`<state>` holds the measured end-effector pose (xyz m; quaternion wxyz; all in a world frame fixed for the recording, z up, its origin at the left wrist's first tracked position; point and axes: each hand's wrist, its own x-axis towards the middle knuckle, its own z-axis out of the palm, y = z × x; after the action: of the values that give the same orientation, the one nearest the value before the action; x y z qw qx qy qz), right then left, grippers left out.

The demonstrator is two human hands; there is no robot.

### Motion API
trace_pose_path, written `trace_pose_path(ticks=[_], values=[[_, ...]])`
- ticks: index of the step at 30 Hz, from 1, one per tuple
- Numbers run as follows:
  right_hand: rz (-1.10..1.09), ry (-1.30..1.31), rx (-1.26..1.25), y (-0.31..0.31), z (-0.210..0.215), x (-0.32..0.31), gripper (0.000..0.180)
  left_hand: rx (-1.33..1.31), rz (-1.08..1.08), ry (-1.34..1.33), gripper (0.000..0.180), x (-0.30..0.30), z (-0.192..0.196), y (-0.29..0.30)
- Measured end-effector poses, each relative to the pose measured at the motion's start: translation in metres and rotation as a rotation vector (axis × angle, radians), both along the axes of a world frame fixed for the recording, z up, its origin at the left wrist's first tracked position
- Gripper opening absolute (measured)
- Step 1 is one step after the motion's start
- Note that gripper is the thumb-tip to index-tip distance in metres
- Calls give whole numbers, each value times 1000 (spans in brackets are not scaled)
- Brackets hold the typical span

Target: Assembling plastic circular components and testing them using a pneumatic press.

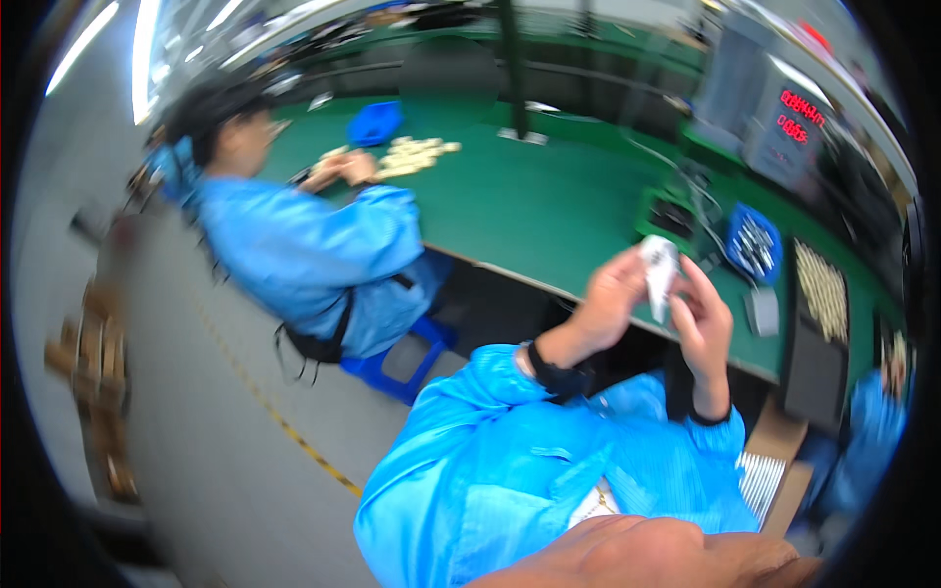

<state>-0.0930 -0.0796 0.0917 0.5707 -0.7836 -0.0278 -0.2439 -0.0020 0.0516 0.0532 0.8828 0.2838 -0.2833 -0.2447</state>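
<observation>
Now, a person in a shiny blue coat has both hands up near the edge of a long green table. Between the hands is a small white thing with dark marks on it, wide at the top and thin at the bottom. The left hand pinches it at its left side with the fingers. The right hand is on the other side, thumb and fingers bent toward it, but I cannot tell if they touch it. It is a bit blurry, so I cannot say what it is.

On the table past the hands sits a green holder with something dark inside. To its right is a blue tray full of shiny bits, and a little gray box is near that tray. Farther right, a dark tray has rows of cream pieces.

Over on the left, a co-worker in blue sits on a blue stool. That person's hands are by a pile of cream pieces, near a blue bin.
</observation>
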Motion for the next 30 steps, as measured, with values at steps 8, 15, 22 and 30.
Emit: trace_pose_path(ticks=[8, 15, 22, 30], values=[[255, -41, 1080, -33, -14, -9, 18, 93, -138, 134, 44, 0, 5, 4], [357, -169, 1243, -57, -25, -23, 12, 141, -207, 110, 43, -9, 3, -22], [494, -269, 1366, -68, -41, -24, 12, 188, -215, 81, 44, -10, 1, -29], [481, -284, 1328, -74, -49, -21, 15, 197, -224, 81, 45, -8, -3, -34]])
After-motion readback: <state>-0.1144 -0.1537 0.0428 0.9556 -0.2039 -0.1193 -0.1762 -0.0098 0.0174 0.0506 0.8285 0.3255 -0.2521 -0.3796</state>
